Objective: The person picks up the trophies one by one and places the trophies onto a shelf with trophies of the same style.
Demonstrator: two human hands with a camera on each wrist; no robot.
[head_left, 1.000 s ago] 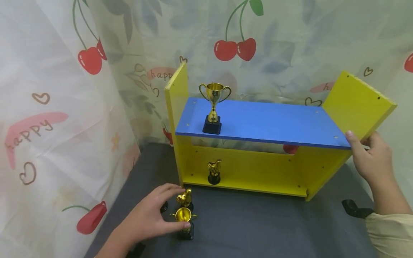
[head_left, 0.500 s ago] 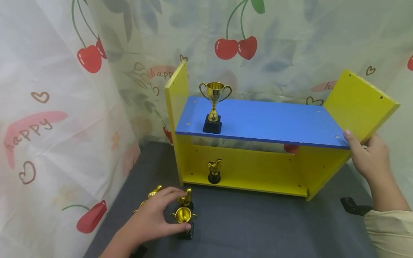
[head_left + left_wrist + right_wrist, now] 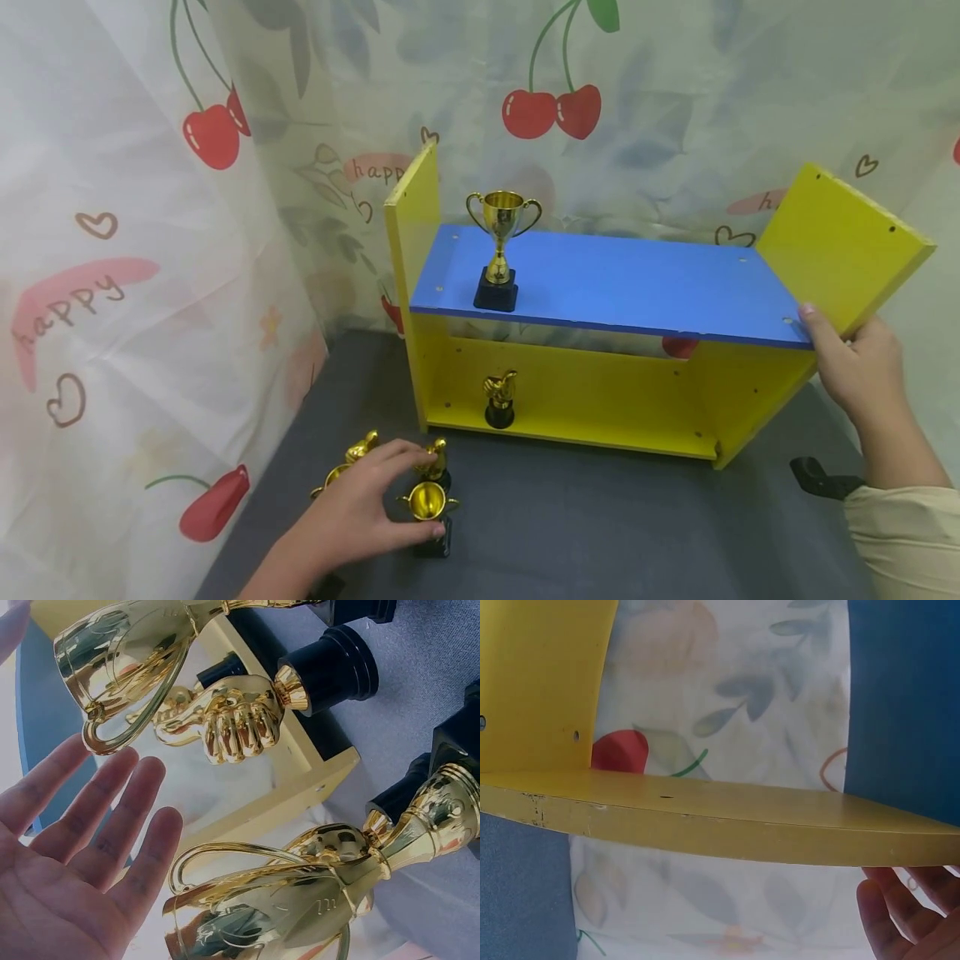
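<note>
My left hand [image 3: 352, 508] hovers beside a gold trophy cup [image 3: 428, 502] on a black base. In the left wrist view its fingers [image 3: 105, 840] are straight, fingertips right at the handle of that cup [image 3: 127, 652]. Behind the cup stands a gold thumbs-up trophy [image 3: 437, 463]. Partly hidden by the hand are another cup [image 3: 334, 477] and another thumbs-up trophy [image 3: 363, 447]. My right hand [image 3: 866, 375] grips the right side panel of a yellow and blue shelf [image 3: 615, 283], thumb at the front edge, fingers behind the panel.
One trophy cup [image 3: 501, 221] stands on the shelf's blue upper board, at the left. Below it, a thumbs-up trophy [image 3: 500, 398] stands on the yellow bottom board. Grey cloth [image 3: 600, 525] covers the table, and a printed curtain [image 3: 660, 117] hangs behind.
My left hand has shifted slightly right, and the cup and thumbs-up trophy behind it have come into view. The right hand keeps its grip on the shelf.
</note>
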